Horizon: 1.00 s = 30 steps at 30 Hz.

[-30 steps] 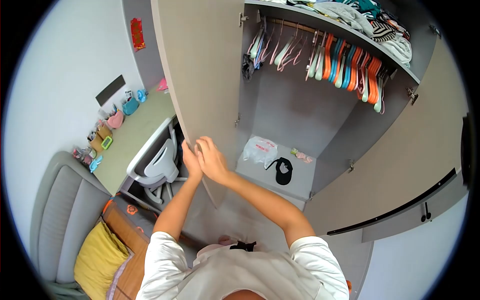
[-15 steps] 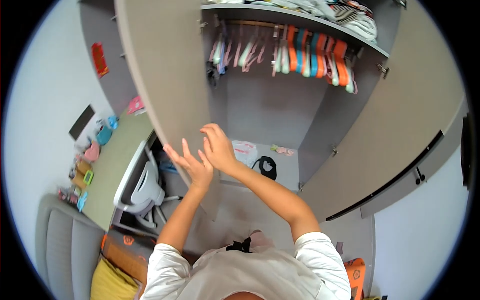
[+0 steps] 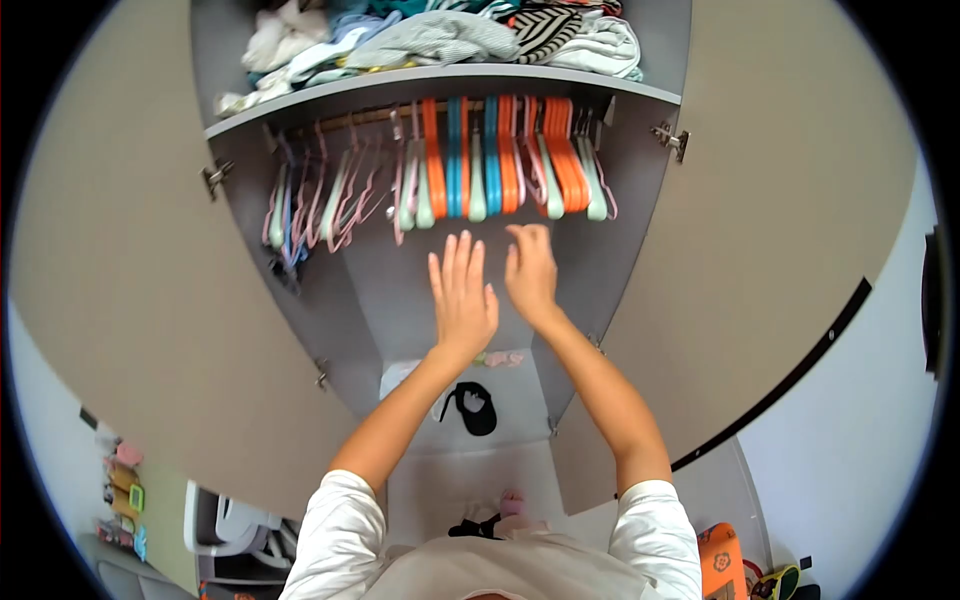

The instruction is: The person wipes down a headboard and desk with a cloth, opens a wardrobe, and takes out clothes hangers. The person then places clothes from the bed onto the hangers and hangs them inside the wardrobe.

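Both my arms reach forward into the open wardrobe. My left hand (image 3: 465, 300) is held up with its fingers stretched out and holds nothing. Beside it, apart by a small gap, my right hand (image 3: 532, 270) has slightly bent fingers with nothing visible in them. Above the two hands, orange hangers (image 3: 434, 165), blue hangers (image 3: 491, 160) and pale green hangers (image 3: 477, 185) hang closely together on the rod (image 3: 372, 117). Several thin pink hangers (image 3: 352, 205) hang further left. Neither hand appears to touch a hanger.
Heaped clothes (image 3: 440, 40) fill the shelf above the rod. The left door (image 3: 150, 250) and right door (image 3: 770, 230) stand open on either side. A black cap-like item (image 3: 478, 412) lies on the wardrobe floor near a white bag (image 3: 397, 376). A white chair (image 3: 240, 520) is at lower left.
My view has swung left to face the wardrobe squarely. My hands, close together by the left door before, have moved apart and are now raised just below the hangers.
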Available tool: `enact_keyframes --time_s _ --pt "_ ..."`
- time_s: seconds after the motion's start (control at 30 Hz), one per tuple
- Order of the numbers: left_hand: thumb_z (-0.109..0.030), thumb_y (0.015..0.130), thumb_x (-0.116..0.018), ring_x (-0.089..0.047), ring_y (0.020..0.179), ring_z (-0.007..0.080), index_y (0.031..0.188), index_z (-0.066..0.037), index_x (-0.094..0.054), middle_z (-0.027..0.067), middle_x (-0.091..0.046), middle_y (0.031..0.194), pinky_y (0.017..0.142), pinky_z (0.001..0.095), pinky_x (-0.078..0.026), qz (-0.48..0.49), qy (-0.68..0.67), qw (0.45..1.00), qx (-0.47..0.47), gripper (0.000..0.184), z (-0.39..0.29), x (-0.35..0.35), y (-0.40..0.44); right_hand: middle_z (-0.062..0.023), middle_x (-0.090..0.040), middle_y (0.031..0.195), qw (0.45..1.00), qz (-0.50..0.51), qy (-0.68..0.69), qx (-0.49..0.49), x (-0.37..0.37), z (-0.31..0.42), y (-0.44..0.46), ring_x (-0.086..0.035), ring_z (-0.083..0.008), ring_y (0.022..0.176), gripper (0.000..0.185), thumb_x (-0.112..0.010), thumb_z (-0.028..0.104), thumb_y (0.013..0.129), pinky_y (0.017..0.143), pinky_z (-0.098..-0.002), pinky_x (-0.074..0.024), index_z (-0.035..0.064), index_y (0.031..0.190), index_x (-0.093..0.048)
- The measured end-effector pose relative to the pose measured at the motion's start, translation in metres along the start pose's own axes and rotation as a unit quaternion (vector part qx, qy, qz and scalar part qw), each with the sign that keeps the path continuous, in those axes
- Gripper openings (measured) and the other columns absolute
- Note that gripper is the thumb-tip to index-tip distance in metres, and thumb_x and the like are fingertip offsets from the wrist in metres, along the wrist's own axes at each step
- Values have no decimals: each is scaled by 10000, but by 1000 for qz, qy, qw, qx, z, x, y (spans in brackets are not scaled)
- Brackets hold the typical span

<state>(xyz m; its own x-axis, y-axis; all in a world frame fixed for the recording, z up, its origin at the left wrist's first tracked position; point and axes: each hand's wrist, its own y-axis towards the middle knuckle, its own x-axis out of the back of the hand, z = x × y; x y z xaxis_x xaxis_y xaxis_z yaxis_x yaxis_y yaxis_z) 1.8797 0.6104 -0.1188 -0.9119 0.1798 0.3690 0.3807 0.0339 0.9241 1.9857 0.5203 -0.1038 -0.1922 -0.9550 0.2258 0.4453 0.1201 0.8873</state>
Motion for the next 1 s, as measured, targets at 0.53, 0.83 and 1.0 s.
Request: enact_keyframes --time_s 0.53,0.83,1.0 --pt "-88 772 -678 -441 1306 364 1437 -145 -427 230 -450 1407 1081 578 -308 119 237 964 -33 713 51 -221 146 -339 -557 1281 958 90 16 -273 -20 -261 191 -517 -472 1235 644 -533 414 928 1043 -457 -413 40 1442 -431" --pt "-129 840 -610 -480 1283 325 1334 -123 -539 115 -553 1328 1006 619 -383 97 281 950 -89 500 117 -158 134 -368 -622 1091 966 120 -29 -227 -76 -184 180 -582 -517 1085 606 -456 375 973 965 -496 -459 -3 1445 -411" --pt "-62 799 -642 -465 1305 326 1317 -91 -539 113 -529 1360 1013 617 -371 116 276 950 -95 529 157 -92 121 -360 -633 1064 968 125 6 -220 -125 -127 168 -592 -520 1055 588 -455 358 984 948 -511 -462 1 1448 -400"
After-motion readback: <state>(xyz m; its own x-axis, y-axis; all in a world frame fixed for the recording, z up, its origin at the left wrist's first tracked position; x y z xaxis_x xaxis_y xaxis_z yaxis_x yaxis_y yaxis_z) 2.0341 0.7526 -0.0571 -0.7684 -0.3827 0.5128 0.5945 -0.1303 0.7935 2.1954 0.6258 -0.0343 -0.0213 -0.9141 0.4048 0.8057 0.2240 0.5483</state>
